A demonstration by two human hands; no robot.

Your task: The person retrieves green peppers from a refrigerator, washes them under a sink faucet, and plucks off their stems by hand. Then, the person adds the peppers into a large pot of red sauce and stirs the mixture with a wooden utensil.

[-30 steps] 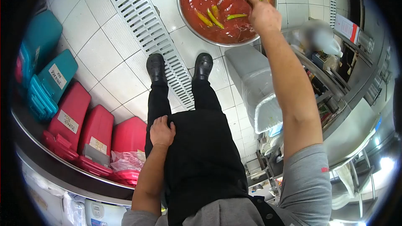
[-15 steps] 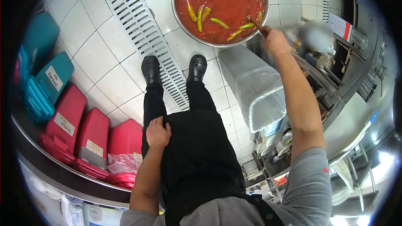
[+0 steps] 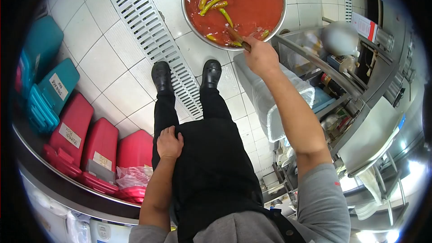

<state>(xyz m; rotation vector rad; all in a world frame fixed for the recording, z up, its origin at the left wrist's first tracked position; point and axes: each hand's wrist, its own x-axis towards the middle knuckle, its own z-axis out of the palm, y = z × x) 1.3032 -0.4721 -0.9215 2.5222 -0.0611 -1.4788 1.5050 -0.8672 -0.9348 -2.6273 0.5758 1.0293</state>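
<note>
A large round metal pot (image 3: 284, 6) holds red liquid (image 3: 243, 6) with several long green peppers (image 3: 210, 5) floating in it. My right hand (image 3: 262, 57) is closed around the end of a brown wooden stick (image 3: 237, 36), just over the pot's near rim. The stick's other end dips into the liquid near that rim. My left hand (image 3: 170, 142) rests on my thigh at the edge of the black apron (image 3: 209, 162), fingers spread a little, holding nothing.
A grey bin (image 3: 273, 121) with a clear liner stands under my right forearm. Teal boxes (image 3: 54, 85) and red boxes (image 3: 72, 130) line the left. Metal shelving (image 3: 346, 130) is at the right. A floor drain grate (image 3: 148, 27) runs past my shoes (image 3: 210, 74).
My right hand has swept the stick from the pot's right side left along the near rim. The peppers have shifted round in the liquid. My left hand stays on my thigh.
</note>
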